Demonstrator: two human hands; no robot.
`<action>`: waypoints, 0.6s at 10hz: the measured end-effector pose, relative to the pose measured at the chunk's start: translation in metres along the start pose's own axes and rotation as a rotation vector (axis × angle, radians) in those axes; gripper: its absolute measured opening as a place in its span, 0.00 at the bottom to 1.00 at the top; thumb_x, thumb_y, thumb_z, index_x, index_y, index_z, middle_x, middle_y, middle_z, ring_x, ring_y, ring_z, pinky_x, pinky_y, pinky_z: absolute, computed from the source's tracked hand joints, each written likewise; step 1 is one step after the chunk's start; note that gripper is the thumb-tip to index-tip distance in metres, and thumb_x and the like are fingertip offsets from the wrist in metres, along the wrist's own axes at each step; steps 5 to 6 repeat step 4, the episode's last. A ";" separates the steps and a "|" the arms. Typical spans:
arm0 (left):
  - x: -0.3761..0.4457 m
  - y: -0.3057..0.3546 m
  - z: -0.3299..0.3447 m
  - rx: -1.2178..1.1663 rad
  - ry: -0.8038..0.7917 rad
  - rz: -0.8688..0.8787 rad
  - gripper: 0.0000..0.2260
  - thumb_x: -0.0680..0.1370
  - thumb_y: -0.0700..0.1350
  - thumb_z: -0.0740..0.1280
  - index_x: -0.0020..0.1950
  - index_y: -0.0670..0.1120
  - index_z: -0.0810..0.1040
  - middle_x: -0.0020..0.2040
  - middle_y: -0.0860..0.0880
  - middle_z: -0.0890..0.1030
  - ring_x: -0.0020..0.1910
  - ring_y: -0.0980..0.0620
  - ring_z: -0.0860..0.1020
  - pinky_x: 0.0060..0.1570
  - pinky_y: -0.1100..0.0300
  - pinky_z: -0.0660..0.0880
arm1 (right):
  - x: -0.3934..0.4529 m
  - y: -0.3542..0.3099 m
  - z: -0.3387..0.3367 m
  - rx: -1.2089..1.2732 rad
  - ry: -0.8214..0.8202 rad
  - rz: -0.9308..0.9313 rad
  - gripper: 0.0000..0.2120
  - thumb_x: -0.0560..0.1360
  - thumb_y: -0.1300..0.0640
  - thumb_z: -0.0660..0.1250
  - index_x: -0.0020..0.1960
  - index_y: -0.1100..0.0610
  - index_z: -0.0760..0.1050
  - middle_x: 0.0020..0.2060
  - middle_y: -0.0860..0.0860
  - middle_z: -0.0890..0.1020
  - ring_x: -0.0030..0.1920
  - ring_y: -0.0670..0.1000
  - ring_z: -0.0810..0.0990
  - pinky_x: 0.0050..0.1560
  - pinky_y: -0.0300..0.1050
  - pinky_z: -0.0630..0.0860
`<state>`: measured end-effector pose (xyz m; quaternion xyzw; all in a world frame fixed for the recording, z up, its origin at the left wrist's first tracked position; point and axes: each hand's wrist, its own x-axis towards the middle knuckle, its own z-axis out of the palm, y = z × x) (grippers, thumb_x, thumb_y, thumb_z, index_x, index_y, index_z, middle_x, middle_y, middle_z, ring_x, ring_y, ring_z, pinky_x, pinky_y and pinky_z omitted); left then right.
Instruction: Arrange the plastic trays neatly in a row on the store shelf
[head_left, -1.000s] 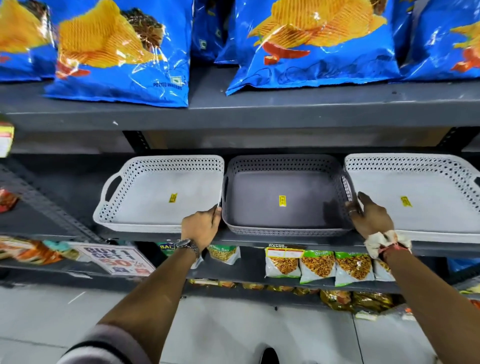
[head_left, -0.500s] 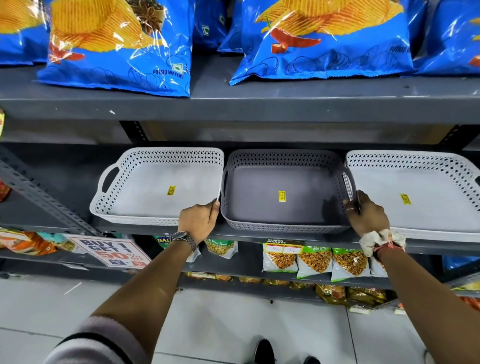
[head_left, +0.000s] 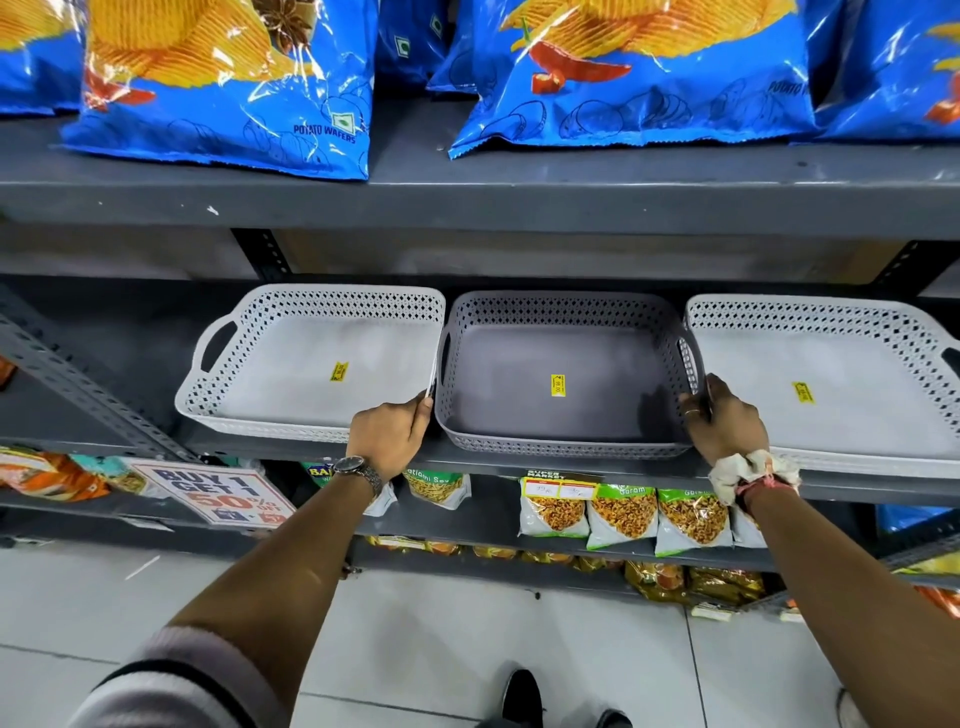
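Observation:
Three perforated plastic trays stand side by side on the grey middle shelf (head_left: 519, 460). The left tray (head_left: 291, 384) is light grey, the middle tray (head_left: 519, 395) is dark grey, and the right tray (head_left: 841, 410) is light grey and cut off by the frame edge. Each has a yellow price sticker inside. My left hand (head_left: 387, 434) grips the dark grey tray's left handle, squeezed between it and the left tray. My right hand (head_left: 722, 421) grips the same tray's right handle, beside the right tray.
Large blue chip bags (head_left: 223, 88) lie on the shelf above, overhanging its edge. Small snack packets (head_left: 623, 514) hang on the shelf below, next to a "Buy 1 Get 1" sign (head_left: 213, 491). White tiled floor and my shoes lie underneath.
The view has dropped slightly and shifted. Both hands stay on the dark grey tray's handles, and the tray has hardly moved between its neighbours.

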<state>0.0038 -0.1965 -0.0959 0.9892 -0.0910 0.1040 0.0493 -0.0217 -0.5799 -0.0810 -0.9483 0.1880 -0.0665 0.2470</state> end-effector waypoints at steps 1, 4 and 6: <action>-0.001 0.002 0.000 -0.005 0.006 0.033 0.24 0.79 0.55 0.44 0.52 0.46 0.76 0.41 0.44 0.84 0.40 0.42 0.82 0.39 0.57 0.74 | -0.001 -0.001 -0.003 0.005 -0.009 -0.010 0.12 0.76 0.54 0.61 0.53 0.63 0.69 0.45 0.67 0.82 0.47 0.69 0.79 0.39 0.49 0.68; -0.024 0.041 -0.026 -0.061 0.109 -0.039 0.28 0.77 0.55 0.43 0.70 0.44 0.68 0.64 0.41 0.79 0.61 0.43 0.78 0.63 0.49 0.72 | -0.017 -0.003 -0.039 0.070 0.001 -0.086 0.28 0.77 0.53 0.61 0.73 0.62 0.58 0.65 0.66 0.73 0.61 0.67 0.74 0.57 0.57 0.74; -0.024 0.041 -0.026 -0.061 0.109 -0.039 0.28 0.77 0.55 0.43 0.70 0.44 0.68 0.64 0.41 0.79 0.61 0.43 0.78 0.63 0.49 0.72 | -0.017 -0.003 -0.039 0.070 0.001 -0.086 0.28 0.77 0.53 0.61 0.73 0.62 0.58 0.65 0.66 0.73 0.61 0.67 0.74 0.57 0.57 0.74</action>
